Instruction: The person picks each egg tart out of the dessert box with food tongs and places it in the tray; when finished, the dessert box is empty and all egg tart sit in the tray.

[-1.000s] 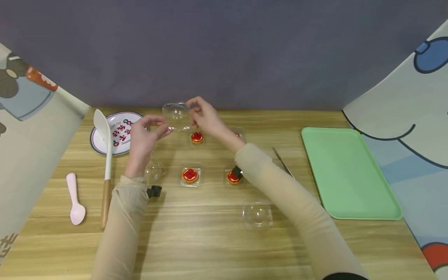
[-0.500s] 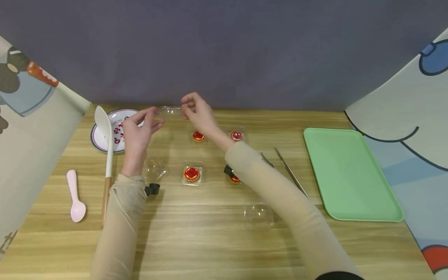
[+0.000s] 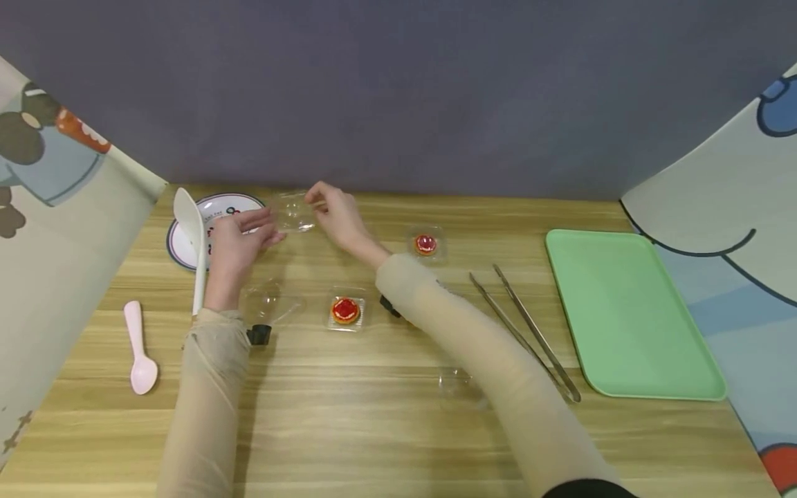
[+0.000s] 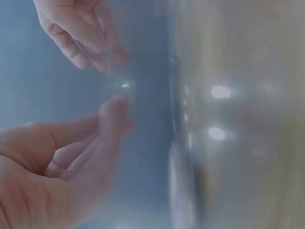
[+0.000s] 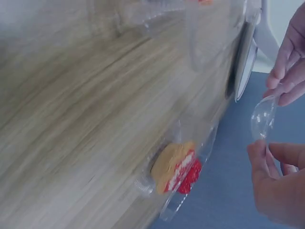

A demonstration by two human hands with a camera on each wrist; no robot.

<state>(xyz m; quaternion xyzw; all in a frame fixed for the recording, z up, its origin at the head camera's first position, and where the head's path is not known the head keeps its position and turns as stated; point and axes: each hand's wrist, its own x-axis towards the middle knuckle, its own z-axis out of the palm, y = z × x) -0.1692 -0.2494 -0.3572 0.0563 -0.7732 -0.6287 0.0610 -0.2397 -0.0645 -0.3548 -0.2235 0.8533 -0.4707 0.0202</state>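
Observation:
A clear plastic domed lid [image 3: 292, 213] hangs above the back of the table, pinched between both hands. My left hand [image 3: 239, 242] grips its left edge with thumb and fingertips, while my right hand [image 3: 339, 218] pinches the right edge. The right wrist view shows the lid's dome [image 5: 263, 117] bulging between the two hands. Below them, a small red-topped tart [image 5: 174, 167] sits in a clear plastic base. Two similar tarts show in the head view: one [image 3: 345, 310] at the middle, another [image 3: 426, 243] behind it to the right. My right hand and sleeve hide other tarts.
More clear lids lie near my left wrist [image 3: 269, 301] and partly under my right sleeve [image 3: 454, 380]. A printed plate [image 3: 180, 245] with a white-headed spoon [image 3: 191, 214] across it and a pink spoon [image 3: 144, 373] are at left. Metal tongs [image 3: 538, 332] and a green tray [image 3: 635, 237] are at right.
Both hands have shifted left with the lid, which turned nearly edge-on midway and now shows its face again. My right sleeve has moved left, uncovering the tongs and hiding one tart.

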